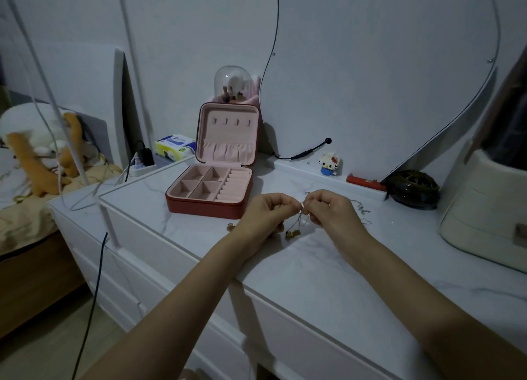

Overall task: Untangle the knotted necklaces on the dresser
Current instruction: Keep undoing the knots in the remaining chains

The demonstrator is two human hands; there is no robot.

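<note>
Thin silver necklaces (301, 219) are bunched into a knot between my two hands, just above the white marble dresser top (328, 265). My left hand (263, 215) pinches the knot from the left. From the right, my right hand (330, 211) pinches the same spot. Chain loops hang down to amber beads (293, 233) on the dresser top. More chain (363, 210) trails to the right of my right hand. A small amber piece (229, 226) lies left of my left hand.
An open red jewellery box (211, 191) with pink lining stands behind my left hand. A dark round object (413, 190), a cream case (484, 208), a small block figure (329, 163) and a red bar (365, 182) sit to the right and back. Cables hang at the left.
</note>
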